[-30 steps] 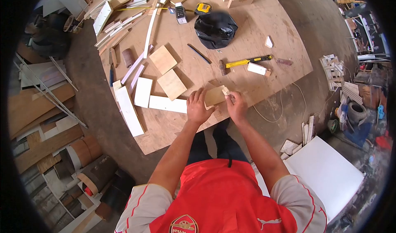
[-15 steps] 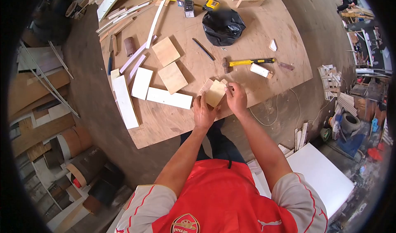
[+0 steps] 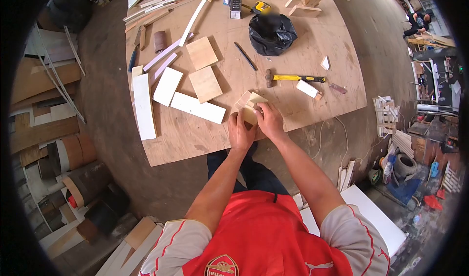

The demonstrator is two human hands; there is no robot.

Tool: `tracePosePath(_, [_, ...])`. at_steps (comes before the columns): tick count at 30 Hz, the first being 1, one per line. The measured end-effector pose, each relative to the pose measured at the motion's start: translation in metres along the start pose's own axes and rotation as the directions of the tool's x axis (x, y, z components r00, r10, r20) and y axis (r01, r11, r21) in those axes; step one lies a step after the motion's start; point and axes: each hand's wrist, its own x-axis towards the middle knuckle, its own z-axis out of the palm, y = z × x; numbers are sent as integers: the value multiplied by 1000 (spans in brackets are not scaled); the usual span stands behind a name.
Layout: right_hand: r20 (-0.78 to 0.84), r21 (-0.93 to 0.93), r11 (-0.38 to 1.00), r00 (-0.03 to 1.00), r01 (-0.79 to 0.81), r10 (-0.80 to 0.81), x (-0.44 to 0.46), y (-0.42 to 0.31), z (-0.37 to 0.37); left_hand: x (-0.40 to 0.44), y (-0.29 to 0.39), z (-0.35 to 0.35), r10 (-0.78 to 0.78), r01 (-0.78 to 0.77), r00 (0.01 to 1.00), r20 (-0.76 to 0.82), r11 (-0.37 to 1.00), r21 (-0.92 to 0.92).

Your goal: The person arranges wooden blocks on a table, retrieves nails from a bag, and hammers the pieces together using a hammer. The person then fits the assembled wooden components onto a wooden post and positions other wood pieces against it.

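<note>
Right hand (image 3: 270,121) moved toward left hand (image 3: 242,133); fingers (image 3: 262,109) pinch wooden pieces (image 3: 249,115); bag (image 3: 267,43) contents unclear.

A woodworking workshop could be recognised: on the bench (image 3: 190,141), a hammer (image 3: 295,78), a tape measure (image 3: 262,7), 2 square wooden blocks (image 3: 202,53) and long wood strips (image 3: 194,22) were laid out; planks (image 3: 44,132) were piled on the left, and scrap wood (image 3: 384,115) was heaped at the right.

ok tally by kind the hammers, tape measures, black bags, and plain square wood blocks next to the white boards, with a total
Hammer: 1
Tape measure: 1
Black bag: 1
Square wood blocks: 2
Total: 5
</note>
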Motion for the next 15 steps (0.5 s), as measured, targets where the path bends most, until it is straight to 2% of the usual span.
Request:
tracePosePath(4, [20,-11,999,999,30,-30,5,-6,-5,3,-4,3,16,-16,1000,3,999,38])
tracePosePath(10, [102,-37,999,995,-11,15,10,-1,-4,4,-3,1,46,-45,999,-24,998,50])
tracePosePath(15, [98,-31,999,995,11,-8,10,-4,-6,5,-2,2,32,-31,999,-33,999,37])
